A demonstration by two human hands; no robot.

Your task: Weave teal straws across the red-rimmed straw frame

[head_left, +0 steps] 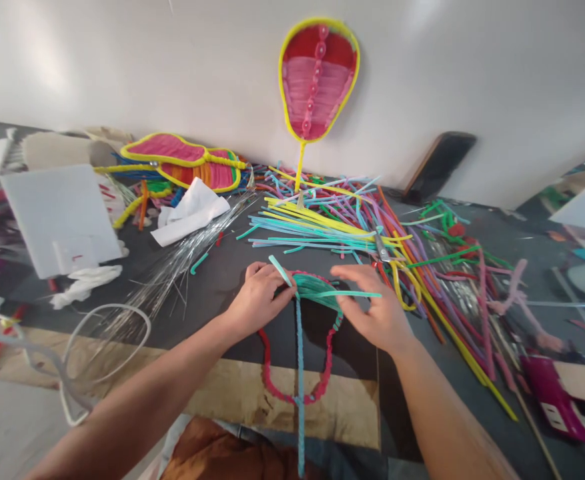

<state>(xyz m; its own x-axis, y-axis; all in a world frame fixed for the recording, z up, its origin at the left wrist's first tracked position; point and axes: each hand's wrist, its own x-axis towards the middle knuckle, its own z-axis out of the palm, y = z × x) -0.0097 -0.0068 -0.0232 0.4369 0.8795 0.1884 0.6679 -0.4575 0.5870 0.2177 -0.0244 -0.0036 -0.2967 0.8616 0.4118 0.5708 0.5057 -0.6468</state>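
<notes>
A pipe-cleaner frame (327,357) hangs between my hands, with a red wrapped outline and a blue twisted stem (301,373) down its middle. Rows of teal pipe cleaner (312,285) fill part of its top. My left hand (259,297) pinches a teal pipe cleaner where it crosses the stem; a short end sticks up past the thumb. The long end (355,293) of a teal strand reaches rightward over the frame. Beside it, my right hand (375,307) has its fingers apart, thumb near the frame's right edge, gripping nothing that I can see.
Yellow and teal pipe cleaners (312,220) lie in a heap ahead, with pliers-like metal tool (381,245) on them. A finished yellow-rimmed pink piece (317,87) stands against the white wall. Silver wires (172,267) and white paper (192,210) lie left; a magenta tool (562,400) lies right.
</notes>
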